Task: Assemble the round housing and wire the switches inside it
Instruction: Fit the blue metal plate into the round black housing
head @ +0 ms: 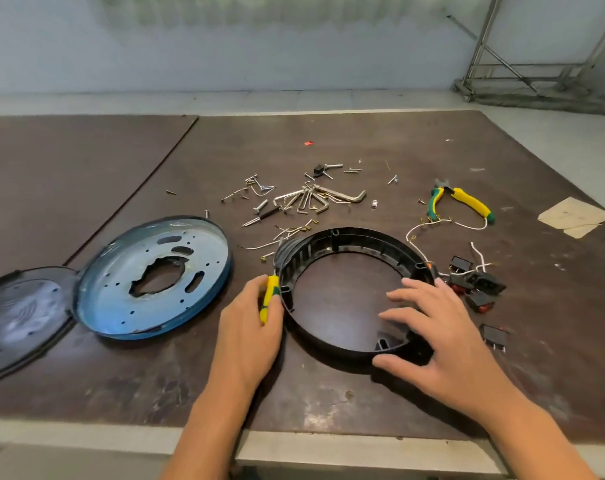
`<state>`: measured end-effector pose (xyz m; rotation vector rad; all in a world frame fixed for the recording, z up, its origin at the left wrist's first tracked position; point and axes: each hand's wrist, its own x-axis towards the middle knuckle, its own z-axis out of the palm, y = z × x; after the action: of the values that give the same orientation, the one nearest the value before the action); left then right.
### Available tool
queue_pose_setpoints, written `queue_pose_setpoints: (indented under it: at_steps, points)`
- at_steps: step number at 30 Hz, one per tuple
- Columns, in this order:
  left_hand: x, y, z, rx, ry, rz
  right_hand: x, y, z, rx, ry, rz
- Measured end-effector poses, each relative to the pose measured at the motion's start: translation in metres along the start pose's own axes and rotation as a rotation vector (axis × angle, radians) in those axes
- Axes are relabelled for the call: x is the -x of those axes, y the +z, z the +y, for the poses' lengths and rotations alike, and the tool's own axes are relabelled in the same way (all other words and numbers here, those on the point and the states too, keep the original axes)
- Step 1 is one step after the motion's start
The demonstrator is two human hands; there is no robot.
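We list, at the centre of the bench (121,375), one black ring housing (356,237), lying flat. Left hand (249,327): curled round a yellow-and-green screwdriver (269,296), held just beside the ring's left wall. Right hand (436,327): spread wide, fingers laid over the near-right rim, thumb against the outer wall. Just right of the ring we count several black switches (474,282) with white wires (432,225). Behind it: hex keys (315,199) among loose screws, and pliers (460,202). At left: a blue metal plate (155,278) overlapping a dark lid (20,317).
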<state>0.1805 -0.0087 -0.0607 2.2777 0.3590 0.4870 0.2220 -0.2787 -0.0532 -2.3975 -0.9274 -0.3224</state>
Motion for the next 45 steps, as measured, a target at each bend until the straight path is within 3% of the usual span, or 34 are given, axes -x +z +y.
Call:
queue_pose_setpoints:
  at_steps: [6,9,12,14,16,19,24,29,36,42,45]
  points:
    - [0.004,-0.002,-0.002,-0.095,0.139,-0.032,-0.001,0.008,0.012,0.062,-0.103,0.048]
    - [0.001,-0.014,-0.005,-0.095,0.163,0.086,0.000,0.012,0.016,0.109,-0.142,0.113]
    - [-0.005,-0.031,-0.016,-0.278,0.202,0.257,-0.001,0.014,0.016,0.094,-0.123,0.153]
    - [-0.010,-0.043,-0.027,-0.458,0.127,0.300,-0.002,0.014,0.013,0.076,-0.123,0.160]
    - [-0.012,-0.050,-0.036,-0.577,-0.013,0.242,-0.003,0.013,0.012,0.058,-0.117,0.164]
    - [-0.013,-0.056,-0.043,-0.577,-0.124,0.150,-0.003,0.012,0.011,0.021,-0.093,0.176]
    - [-0.016,-0.058,-0.047,-0.560,-0.086,0.118,-0.001,0.012,0.011,0.042,-0.115,0.139]
    - [-0.016,-0.056,-0.043,-0.461,-0.033,0.286,-0.001,0.011,0.009,-0.018,-0.084,0.115]
    - [-0.016,-0.051,-0.025,-0.232,0.352,0.353,0.000,0.007,0.008,-0.155,-0.039,0.136]
    - [-0.014,-0.027,0.003,-0.118,0.732,0.085,-0.001,0.005,0.006,-0.253,-0.021,0.189]
    - [-0.008,-0.011,0.019,-0.119,0.836,0.052,0.001,0.005,0.006,-0.381,0.071,0.292]
